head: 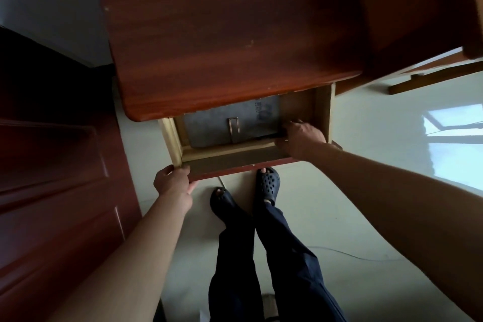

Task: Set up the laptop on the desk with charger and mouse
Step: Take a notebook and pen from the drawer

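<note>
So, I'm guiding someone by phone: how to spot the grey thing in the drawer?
Under the reddish-brown desk, a drawer stands open. Inside lies a flat grey slab, the right hand at its right edge. Only it bears a metallic rectangular loop.

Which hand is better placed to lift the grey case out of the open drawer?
Right: the right hand is inside the drawer, fingers at the edge of the grey case; the left hand grips the drawer's front corner.

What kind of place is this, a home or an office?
Probably a room in a home: a reddish wooden desk with an open drawer, a panelled wooden door beside it, and the person stands in clogs on a glossy pale floor.
</note>
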`<state>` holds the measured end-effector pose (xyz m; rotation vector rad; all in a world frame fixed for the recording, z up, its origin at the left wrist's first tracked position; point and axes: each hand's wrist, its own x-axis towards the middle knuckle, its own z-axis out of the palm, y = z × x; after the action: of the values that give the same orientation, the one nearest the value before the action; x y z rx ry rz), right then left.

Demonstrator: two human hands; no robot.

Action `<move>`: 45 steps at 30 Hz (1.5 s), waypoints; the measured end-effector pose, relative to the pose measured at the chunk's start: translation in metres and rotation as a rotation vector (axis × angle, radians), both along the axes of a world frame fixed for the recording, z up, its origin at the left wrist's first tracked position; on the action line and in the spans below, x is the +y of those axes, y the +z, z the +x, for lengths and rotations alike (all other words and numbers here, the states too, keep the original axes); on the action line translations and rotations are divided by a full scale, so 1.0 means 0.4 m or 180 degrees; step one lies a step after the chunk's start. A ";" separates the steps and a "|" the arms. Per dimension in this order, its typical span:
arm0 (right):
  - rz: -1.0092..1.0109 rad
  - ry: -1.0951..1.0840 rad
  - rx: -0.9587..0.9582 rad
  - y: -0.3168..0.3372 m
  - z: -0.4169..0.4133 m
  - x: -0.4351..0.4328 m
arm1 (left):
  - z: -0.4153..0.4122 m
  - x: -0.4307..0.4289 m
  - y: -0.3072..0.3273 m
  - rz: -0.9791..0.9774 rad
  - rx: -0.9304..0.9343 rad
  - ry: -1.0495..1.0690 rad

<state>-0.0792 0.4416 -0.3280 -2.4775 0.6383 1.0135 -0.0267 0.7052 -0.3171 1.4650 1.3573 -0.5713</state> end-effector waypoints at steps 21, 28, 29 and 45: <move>0.1038 -0.3415 -0.0758 -0.021 0.092 0.009 | -0.005 -0.010 0.010 -0.0068 -0.0026 0.0353; 0.1900 -0.3637 -0.0366 -0.004 0.075 0.044 | -0.009 -0.001 0.007 -0.0212 0.0116 0.0522; 0.2009 -0.3528 -0.0231 0.009 0.071 0.042 | -0.012 -0.002 0.007 -0.0236 0.0176 0.0604; 0.2600 -0.4973 -0.0416 0.201 -0.341 -0.065 | -0.078 -0.159 0.068 -0.1784 0.0283 0.0916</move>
<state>-0.2155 0.4156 -0.2475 -0.7935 1.3546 0.2844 -0.0580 0.6417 -0.2898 0.7866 1.3080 -0.7585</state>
